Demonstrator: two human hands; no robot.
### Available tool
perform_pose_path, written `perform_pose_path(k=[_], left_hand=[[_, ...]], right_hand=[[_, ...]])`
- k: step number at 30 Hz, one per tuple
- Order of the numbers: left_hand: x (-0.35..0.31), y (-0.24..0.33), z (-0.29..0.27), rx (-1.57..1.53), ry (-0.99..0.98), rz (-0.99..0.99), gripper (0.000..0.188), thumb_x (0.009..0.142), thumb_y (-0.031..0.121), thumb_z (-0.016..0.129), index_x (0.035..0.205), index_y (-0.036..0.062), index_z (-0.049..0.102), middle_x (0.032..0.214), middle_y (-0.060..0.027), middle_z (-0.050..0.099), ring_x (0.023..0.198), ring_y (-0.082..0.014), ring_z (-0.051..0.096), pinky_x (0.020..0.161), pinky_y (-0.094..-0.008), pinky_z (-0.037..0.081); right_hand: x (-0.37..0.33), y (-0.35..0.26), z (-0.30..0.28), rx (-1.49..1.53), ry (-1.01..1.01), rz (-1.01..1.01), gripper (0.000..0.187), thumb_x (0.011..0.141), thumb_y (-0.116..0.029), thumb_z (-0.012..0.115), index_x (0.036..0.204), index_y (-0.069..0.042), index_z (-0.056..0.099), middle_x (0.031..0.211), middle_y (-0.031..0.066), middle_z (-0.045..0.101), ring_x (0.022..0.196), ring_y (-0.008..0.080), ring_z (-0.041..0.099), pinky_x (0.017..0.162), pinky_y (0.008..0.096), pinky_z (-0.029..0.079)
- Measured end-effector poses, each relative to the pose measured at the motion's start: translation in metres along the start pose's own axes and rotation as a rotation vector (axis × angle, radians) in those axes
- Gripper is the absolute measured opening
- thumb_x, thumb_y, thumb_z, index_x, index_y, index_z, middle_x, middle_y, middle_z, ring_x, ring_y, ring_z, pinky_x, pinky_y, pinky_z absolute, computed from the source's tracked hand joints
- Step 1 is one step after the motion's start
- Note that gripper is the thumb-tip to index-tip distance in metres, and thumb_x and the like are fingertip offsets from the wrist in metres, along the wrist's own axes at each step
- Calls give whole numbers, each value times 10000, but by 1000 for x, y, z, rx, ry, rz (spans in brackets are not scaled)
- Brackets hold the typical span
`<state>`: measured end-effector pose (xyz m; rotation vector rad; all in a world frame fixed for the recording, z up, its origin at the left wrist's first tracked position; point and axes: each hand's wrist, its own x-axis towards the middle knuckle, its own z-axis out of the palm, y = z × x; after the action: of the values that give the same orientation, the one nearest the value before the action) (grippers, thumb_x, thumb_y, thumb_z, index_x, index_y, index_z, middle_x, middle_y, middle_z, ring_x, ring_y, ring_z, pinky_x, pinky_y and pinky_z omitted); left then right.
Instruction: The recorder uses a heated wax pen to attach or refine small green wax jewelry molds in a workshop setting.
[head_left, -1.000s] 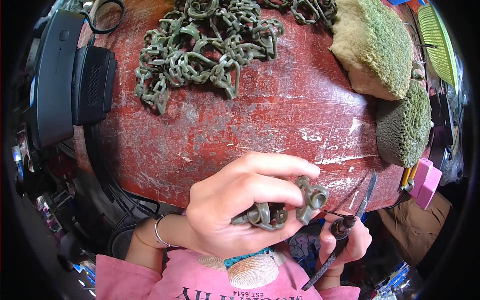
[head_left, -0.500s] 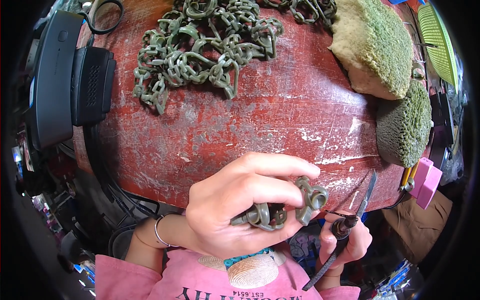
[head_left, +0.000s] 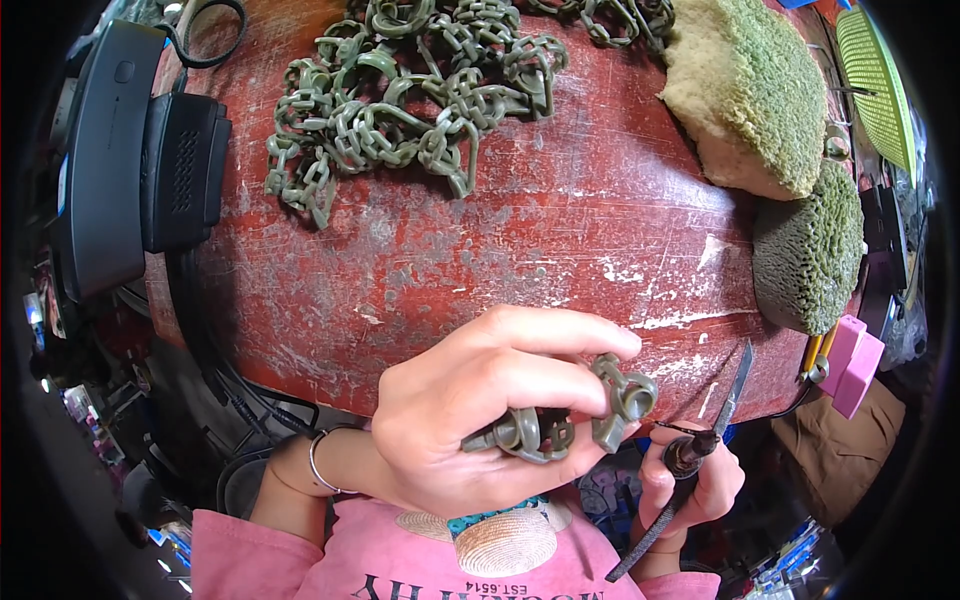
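My left hand (head_left: 470, 400), with a metal bangle at the wrist, is closed around an olive-green chain piece (head_left: 625, 395). Its rings and links stick out between my fingers, above the table's near edge. Just to the right, my right hand (head_left: 705, 490) grips a dark-handled tool (head_left: 688, 455) whose thin, bent tip points left at the chain piece, with no clear contact. A long, narrow file (head_left: 737, 385) is held in the same hand, its grey blade slanting up and its rough dark end pointing down. The fingertips under the chain piece are partly hidden.
A heap of similar green chains (head_left: 420, 100) lies on the worn red table (head_left: 450, 260). Two green-topped porous blocks (head_left: 745, 110) stand at the right, near a pink block (head_left: 853, 366) and a green basket (head_left: 875, 90). A dark grey device (head_left: 110, 160) with cables is on the left.
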<state>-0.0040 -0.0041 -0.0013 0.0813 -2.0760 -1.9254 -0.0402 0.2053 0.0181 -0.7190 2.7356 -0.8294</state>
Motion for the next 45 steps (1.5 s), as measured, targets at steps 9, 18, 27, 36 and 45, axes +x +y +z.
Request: perform_pose_path(k=[9,18,27,36,45], left_hand=[[2,-2,-2,6,-23,19,336,625,-29,725,883,35,521,992,-236,569,828,-230,615,668,-285,521],[-1,-1,0,-56,-5,-9,314,649,-37,706,895,19,519,999,-260,550,781,-223,627,614,-271,532],[0,-1,0,-42,-8,25,310,658,-35,698,901,15,512,1006,-265,544,767,-219,630,604,-269,535],[0,0,-1,-59,-11,-4,306,662,-29,695,902,19,512,1006,-262,547,773,-220,629,609,-270,533],[0,-2,-1,-8,-5,15,327,639,-15,721,893,38,522,994,-241,572,839,-235,612,647,-277,520]], right_hand=[[0,0,-1,-4,-8,-2,416,604,-448,740,765,-85,616,632,0,601,516,142,576,505,244,419],[0,-1,-1,36,-22,25,405,599,-432,748,760,-84,616,621,0,596,506,141,568,495,243,417],[0,-1,-1,18,-14,34,407,610,-446,738,754,-84,617,625,6,595,506,153,569,500,250,424],[-2,-1,0,44,-1,63,404,624,-445,731,742,-76,616,623,7,595,498,154,560,494,251,416],[1,1,12,66,126,-26,524,820,-473,515,690,30,579,449,14,486,373,88,474,404,195,351]])
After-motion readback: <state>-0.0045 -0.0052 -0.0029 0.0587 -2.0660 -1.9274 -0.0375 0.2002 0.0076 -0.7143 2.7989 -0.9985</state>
